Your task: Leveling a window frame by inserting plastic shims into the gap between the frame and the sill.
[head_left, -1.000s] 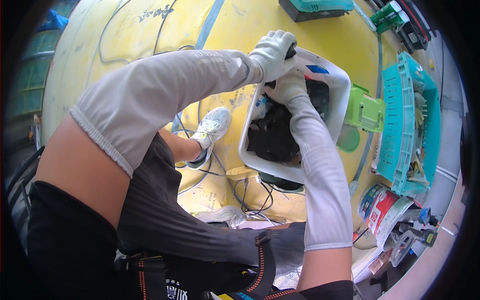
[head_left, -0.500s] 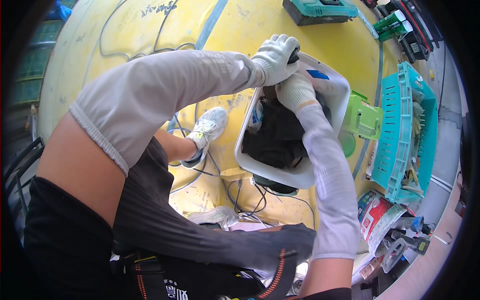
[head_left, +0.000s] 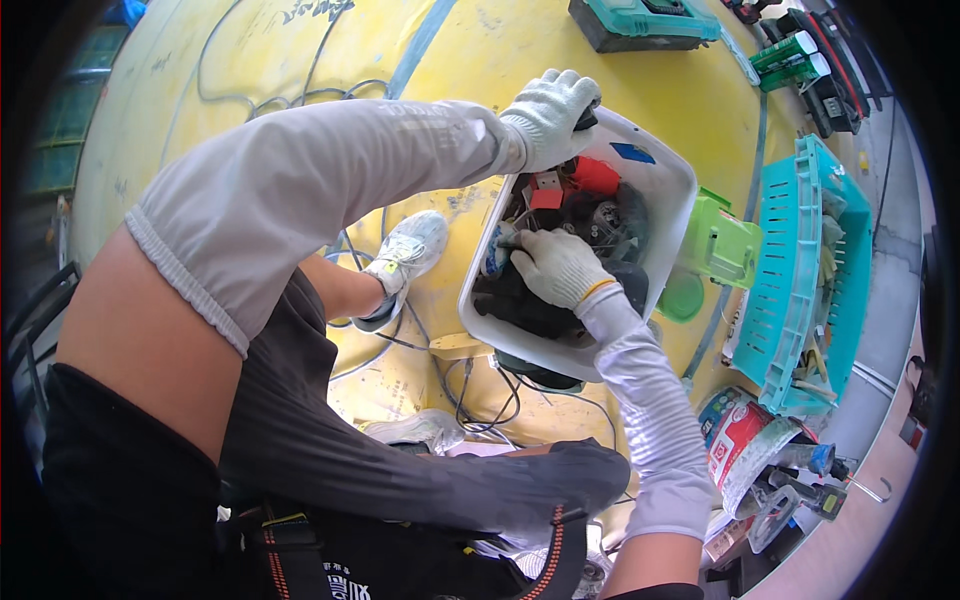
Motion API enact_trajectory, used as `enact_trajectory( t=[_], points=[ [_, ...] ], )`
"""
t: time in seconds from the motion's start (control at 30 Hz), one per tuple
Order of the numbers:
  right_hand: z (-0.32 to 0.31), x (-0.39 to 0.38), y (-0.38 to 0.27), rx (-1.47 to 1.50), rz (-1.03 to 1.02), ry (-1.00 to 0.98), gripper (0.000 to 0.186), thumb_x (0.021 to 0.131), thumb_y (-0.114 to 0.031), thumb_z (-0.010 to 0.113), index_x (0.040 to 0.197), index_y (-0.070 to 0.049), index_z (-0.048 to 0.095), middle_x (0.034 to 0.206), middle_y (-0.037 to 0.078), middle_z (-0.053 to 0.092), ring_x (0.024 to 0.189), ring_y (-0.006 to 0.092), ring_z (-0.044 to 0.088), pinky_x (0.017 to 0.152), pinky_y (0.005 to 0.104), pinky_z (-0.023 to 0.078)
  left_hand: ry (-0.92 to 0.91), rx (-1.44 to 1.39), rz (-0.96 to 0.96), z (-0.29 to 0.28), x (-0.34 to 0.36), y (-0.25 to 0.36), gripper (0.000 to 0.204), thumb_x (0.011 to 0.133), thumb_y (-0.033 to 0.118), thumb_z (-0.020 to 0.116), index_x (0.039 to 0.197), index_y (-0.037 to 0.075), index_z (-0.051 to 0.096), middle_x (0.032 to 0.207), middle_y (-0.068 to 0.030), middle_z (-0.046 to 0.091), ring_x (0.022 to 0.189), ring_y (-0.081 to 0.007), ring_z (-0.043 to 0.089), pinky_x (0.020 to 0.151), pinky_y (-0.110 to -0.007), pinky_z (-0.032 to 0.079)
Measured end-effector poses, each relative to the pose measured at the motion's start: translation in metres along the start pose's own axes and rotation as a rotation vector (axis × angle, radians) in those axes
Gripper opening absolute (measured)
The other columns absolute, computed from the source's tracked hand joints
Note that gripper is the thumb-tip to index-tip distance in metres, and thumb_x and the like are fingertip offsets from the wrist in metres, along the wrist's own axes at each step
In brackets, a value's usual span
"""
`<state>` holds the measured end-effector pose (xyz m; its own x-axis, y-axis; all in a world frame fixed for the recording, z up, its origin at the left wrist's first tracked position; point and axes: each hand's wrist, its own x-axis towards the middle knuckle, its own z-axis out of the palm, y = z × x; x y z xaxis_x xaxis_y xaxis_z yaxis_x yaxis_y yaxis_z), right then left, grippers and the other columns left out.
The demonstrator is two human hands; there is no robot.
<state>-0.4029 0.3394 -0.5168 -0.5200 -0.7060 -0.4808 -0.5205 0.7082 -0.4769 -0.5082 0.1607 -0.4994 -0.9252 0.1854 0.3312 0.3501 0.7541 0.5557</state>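
A white plastic bin (head_left: 672, 215) stands on the floor in front of me. My left hand (head_left: 550, 115), in a white knitted glove, is closed around a small black object (head_left: 588, 116) at the bin's far left rim; its kind is hidden. Inside the bin, my right hand (head_left: 562, 268), gloved likewise, has its fingers curled on a black cloth (head_left: 520, 305) bunched at the near end. Beyond that hand lie a red item (head_left: 595, 176), a smaller red-and-white piece (head_left: 546, 192) and dark tangled things. A blue-and-white packet (head_left: 495, 250) rests by the left wall.
Black cables (head_left: 465, 400) loop over the yellow floor covering beside my shoes. To the right are a green plastic case (head_left: 725, 240), a teal slatted crate (head_left: 785, 270) and a bucket of tools (head_left: 735, 440). A teal toolbox (head_left: 645, 25) lies at the back.
My right hand has come toward me from beside the left one. The black cloth now lies nearer, and red items show at the bin's far end. My left hand has stayed put.
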Motion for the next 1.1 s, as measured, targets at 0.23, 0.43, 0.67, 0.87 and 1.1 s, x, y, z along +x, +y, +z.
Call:
enact_trajectory(
  t=[0.23, 0.43, 0.67, 0.87, 1.1],
  points=[
    [-0.062, 0.067, 0.090, -0.118, 0.399, 0.355, 0.033, 0.097, -0.029, 0.066, 0.118, -0.005, 0.073, 0.118, 0.024, 0.075, 0.109, 0.0397, 0.074, 0.096, 0.0510, 0.058, -0.015, 0.018, 0.020, 0.005, 0.004, 0.008, 0.041, 0.087, 0.016, 0.075, 0.124, 0.006, 0.061, 0.121, -0.0178, 0.063, 0.118, -0.0419, 0.059, 0.103, -0.050, 0.050],
    [-0.034, 0.082, 0.082, -0.466, 0.375, 0.293, 0.051, 0.082, -0.042, 0.081, 0.124, -0.013, 0.074, 0.133, 0.014, 0.071, 0.127, 0.0340, 0.066, 0.105, 0.0471, 0.053, -0.069, 0.074, 0.027, 0.001, 0.004, -0.002, 0.044, 0.087, 0.025, 0.076, 0.125, 0.007, 0.062, 0.123, -0.0180, 0.065, 0.120, -0.0405, 0.059, 0.103, -0.050, 0.049],
    [-0.009, 0.027, 0.042, -0.469, 0.167, 0.073, 0.036, 0.084, -0.035, 0.077, 0.111, -0.012, 0.081, 0.108, 0.014, 0.079, 0.110, 0.0351, 0.072, 0.094, 0.0457, 0.058, -0.089, 0.044, 0.016, -0.002, 0.003, 0.003, 0.045, 0.085, 0.016, 0.077, 0.126, 0.008, 0.061, 0.122, -0.0169, 0.063, 0.120, -0.0406, 0.059, 0.105, -0.050, 0.050],
    [-0.014, -0.008, -0.029, -0.100, 0.167, -0.021, 0.037, 0.091, -0.038, 0.065, 0.106, -0.008, 0.078, 0.097, 0.020, 0.080, 0.100, 0.0394, 0.074, 0.109, 0.0534, 0.049, -0.104, 0.049, 0.040, -0.003, 0.000, -0.003, 0.045, 0.083, 0.015, 0.080, 0.123, 0.008, 0.061, 0.120, -0.0161, 0.063, 0.115, -0.0399, 0.059, 0.100, -0.050, 0.051],
    [0.018, -0.030, -0.045, -0.120, 0.045, 0.137, 0.028, 0.095, -0.025, 0.061, 0.106, -0.003, 0.074, 0.107, 0.026, 0.073, 0.104, 0.0433, 0.071, 0.115, 0.0554, 0.045, -0.108, 0.056, 0.053, -0.004, 0.010, 0.002, 0.047, 0.081, 0.016, 0.081, 0.123, 0.008, 0.061, 0.121, -0.0160, 0.063, 0.117, -0.0400, 0.059, 0.102, -0.049, 0.051]
  ],
)
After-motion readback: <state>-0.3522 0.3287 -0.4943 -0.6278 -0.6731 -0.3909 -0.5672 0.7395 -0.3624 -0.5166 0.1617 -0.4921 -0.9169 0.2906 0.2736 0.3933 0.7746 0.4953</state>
